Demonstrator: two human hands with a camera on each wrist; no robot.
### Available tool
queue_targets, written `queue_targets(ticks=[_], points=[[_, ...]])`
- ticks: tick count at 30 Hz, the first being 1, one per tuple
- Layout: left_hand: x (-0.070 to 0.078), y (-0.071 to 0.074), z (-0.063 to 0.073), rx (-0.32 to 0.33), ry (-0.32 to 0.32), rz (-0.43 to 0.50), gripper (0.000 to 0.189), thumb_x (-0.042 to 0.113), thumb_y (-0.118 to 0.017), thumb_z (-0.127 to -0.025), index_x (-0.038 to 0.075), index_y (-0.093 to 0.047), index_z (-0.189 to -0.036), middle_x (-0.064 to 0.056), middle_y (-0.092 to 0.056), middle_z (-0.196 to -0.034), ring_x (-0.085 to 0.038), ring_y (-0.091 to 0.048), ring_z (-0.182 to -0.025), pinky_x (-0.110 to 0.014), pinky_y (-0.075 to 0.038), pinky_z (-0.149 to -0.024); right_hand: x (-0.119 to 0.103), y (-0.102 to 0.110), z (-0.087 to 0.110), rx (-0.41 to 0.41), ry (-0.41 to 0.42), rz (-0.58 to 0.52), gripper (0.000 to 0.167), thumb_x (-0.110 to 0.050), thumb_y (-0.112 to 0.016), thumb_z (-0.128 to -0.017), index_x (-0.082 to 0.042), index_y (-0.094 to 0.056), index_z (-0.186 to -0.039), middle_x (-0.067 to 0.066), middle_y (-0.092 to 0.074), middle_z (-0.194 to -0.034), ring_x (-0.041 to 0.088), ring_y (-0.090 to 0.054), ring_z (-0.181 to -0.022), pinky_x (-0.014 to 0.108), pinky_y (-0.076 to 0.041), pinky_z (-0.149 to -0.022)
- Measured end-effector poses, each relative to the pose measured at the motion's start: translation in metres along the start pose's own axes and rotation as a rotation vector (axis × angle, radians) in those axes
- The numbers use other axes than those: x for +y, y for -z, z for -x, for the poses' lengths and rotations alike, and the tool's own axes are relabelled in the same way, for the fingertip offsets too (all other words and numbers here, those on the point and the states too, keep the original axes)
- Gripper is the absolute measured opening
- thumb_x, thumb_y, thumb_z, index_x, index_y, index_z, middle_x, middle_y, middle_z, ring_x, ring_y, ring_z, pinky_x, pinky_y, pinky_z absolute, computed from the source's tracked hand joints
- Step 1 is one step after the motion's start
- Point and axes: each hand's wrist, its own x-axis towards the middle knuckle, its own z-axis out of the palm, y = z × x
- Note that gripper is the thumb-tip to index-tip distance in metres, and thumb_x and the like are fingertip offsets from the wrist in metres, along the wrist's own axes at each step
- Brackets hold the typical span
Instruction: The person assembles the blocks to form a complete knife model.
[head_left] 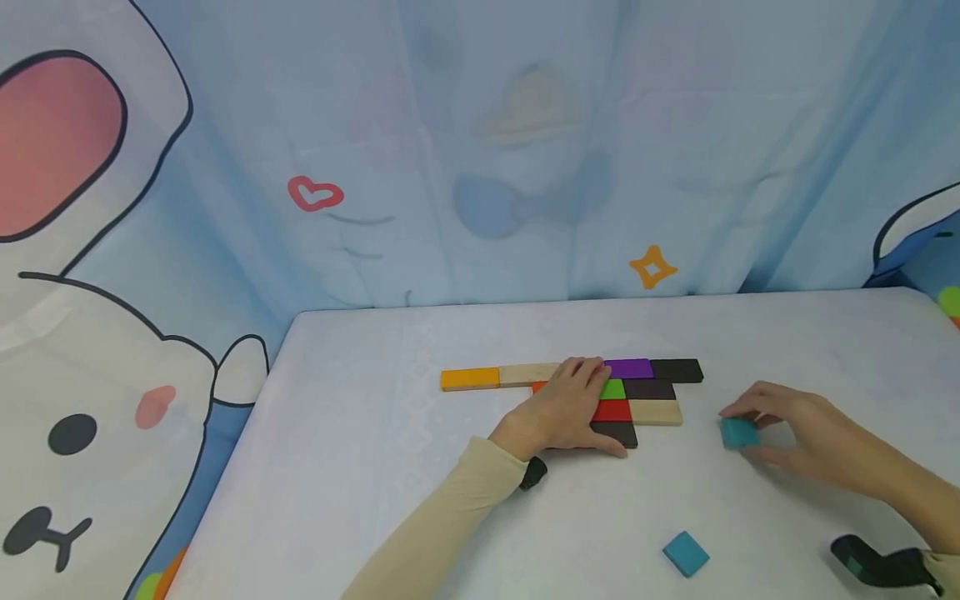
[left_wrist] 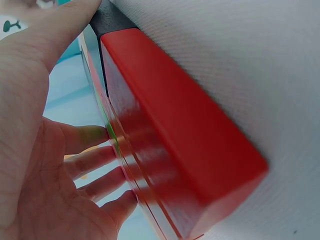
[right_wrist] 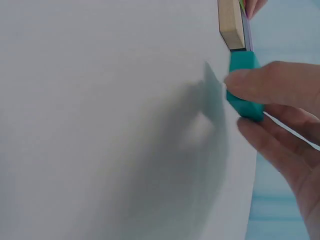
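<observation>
My right hand [head_left: 806, 433] pinches a small teal block [head_left: 738, 433] between thumb and fingers, right of a flat layout of coloured blocks. In the right wrist view the thumb presses across the teal block's [right_wrist: 242, 61] near side. My left hand [head_left: 558, 412] rests over the left part of the layout with fingers extended and thumb spread along its near edge, hiding several blocks. Close in the left wrist view are a red block [left_wrist: 185, 110] and the end of a black block [left_wrist: 114, 19] under the thumb. A second teal block [head_left: 686, 554] lies alone nearer me.
The layout's far row holds a yellow block [head_left: 470, 379], a pale wood block [head_left: 525, 374], a purple block [head_left: 628, 368] and a black block [head_left: 677, 371]. Nearer rows show green, red, wood and black blocks. Behind the white table [head_left: 360, 467] hangs a blue printed curtain [head_left: 420, 167].
</observation>
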Motion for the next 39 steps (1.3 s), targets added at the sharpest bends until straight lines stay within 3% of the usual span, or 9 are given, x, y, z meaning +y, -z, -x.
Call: queue_targets(ticks=[5,9,15,21,32,39], points=[[0.0,0.0,0.0,0.0,0.003,0.005,0.112,0.078,-0.064,-0.087,0.006,-0.028,-0.165,-0.008,-0.027,-0.17,-0.023,-0.027,-0.153,-0.028,-0.018,-0.128,-0.001,-0.001,-0.028,0.144,0.111,0.024,0.049,0.004,-0.096,-0.065,-0.004,-0.077,-0.11,0.005,-0.067,-0.106,0.023,-0.07,-0.087,0.034,-0.064,-0.074],[0.0,0.0,-0.001,-0.001,0.003,0.002,0.112,0.078,-0.064,-0.087,0.006,-0.028,-0.165,-0.008,-0.027,-0.17,-0.022,-0.028,-0.153,-0.028,-0.019,-0.128,-0.001,-0.004,-0.043,0.194,0.175,0.048,0.048,0.004,-0.096,-0.064,-0.004,-0.078,-0.108,0.004,-0.067,-0.104,0.021,-0.07,-0.084,0.037,-0.064,-0.073],[0.0,-0.001,-0.001,-0.003,0.006,0.01,0.112,0.078,-0.063,-0.087,0.007,-0.027,-0.165,-0.007,-0.026,-0.17,-0.022,-0.027,-0.153,-0.028,-0.018,-0.128,-0.002,-0.009,-0.055,0.215,0.228,0.071,0.047,0.004,-0.097,-0.063,-0.004,-0.078,-0.104,0.0,-0.067,-0.099,0.018,-0.069,-0.081,0.037,-0.064,-0.071],[-0.001,-0.002,-0.002,-0.008,0.013,0.013,0.112,0.078,-0.064,-0.087,0.008,-0.026,-0.166,-0.007,-0.025,-0.171,-0.022,-0.026,-0.154,-0.028,-0.017,-0.128,-0.005,-0.01,-0.06,0.179,0.227,0.094,0.043,0.001,-0.097,-0.066,-0.005,-0.078,-0.104,0.0,-0.066,-0.1,0.016,-0.062,-0.084,0.041,-0.063,-0.074],[0.0,-0.002,-0.001,-0.012,0.019,0.02,0.113,0.078,-0.064,-0.087,0.008,-0.026,-0.166,-0.006,-0.025,-0.171,-0.022,-0.026,-0.154,-0.028,-0.018,-0.128,-0.008,-0.012,-0.06,0.15,0.219,0.112,0.035,0.003,-0.093,-0.07,-0.002,-0.078,-0.101,0.004,-0.065,-0.1,0.02,-0.063,-0.088,0.044,-0.062,-0.076],[0.0,-0.002,-0.001,-0.015,0.024,0.027,0.113,0.079,-0.064,-0.087,0.008,-0.025,-0.167,-0.006,-0.024,-0.171,-0.021,-0.025,-0.154,-0.027,-0.017,-0.127,-0.006,-0.017,-0.058,0.189,0.245,0.13,0.036,0.003,-0.094,-0.067,-0.002,-0.078,-0.099,0.004,-0.065,-0.098,0.019,-0.063,-0.085,0.045,-0.062,-0.075]])
